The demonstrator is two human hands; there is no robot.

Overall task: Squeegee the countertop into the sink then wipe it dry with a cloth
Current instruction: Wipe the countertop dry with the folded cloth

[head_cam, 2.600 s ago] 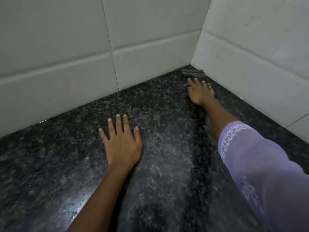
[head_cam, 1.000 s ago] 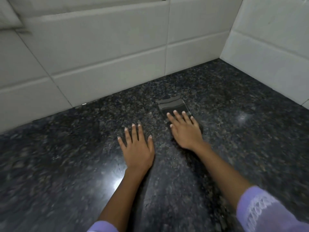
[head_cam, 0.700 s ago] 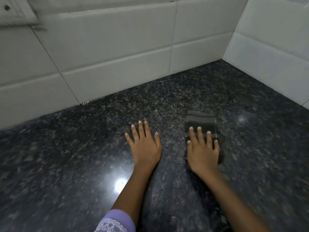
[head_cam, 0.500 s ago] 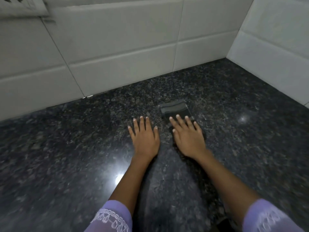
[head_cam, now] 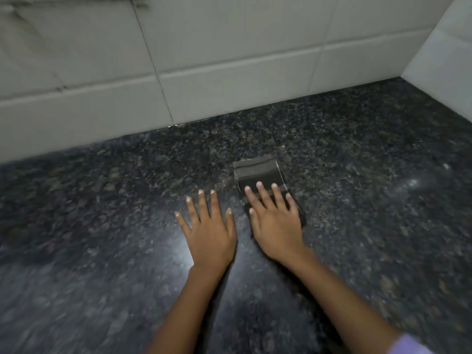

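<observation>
Head view: the right hand (head_cam: pixel 277 227) lies flat on a folded dark cloth (head_cam: pixel 258 173) on the black granite countertop (head_cam: pixel 370 226), its fingers (head_cam: pixel 263 198) straight and slightly spread, not curled around anything; the palm presses from above. That flat press probably serves to spread pressure over the fold so it sweeps a broad strip dry. The cloth sits toward the back edge of the countertop, near the tiled wall (head_cam: pixel 229 80), its far half showing beyond the fingertips and its near half hidden under the hand. The left hand (head_cam: pixel 208 232) rests empty just beside it, fingers splayed on bare stone, likely as a brace while leaning in. No sink or squeegee shows here.
</observation>
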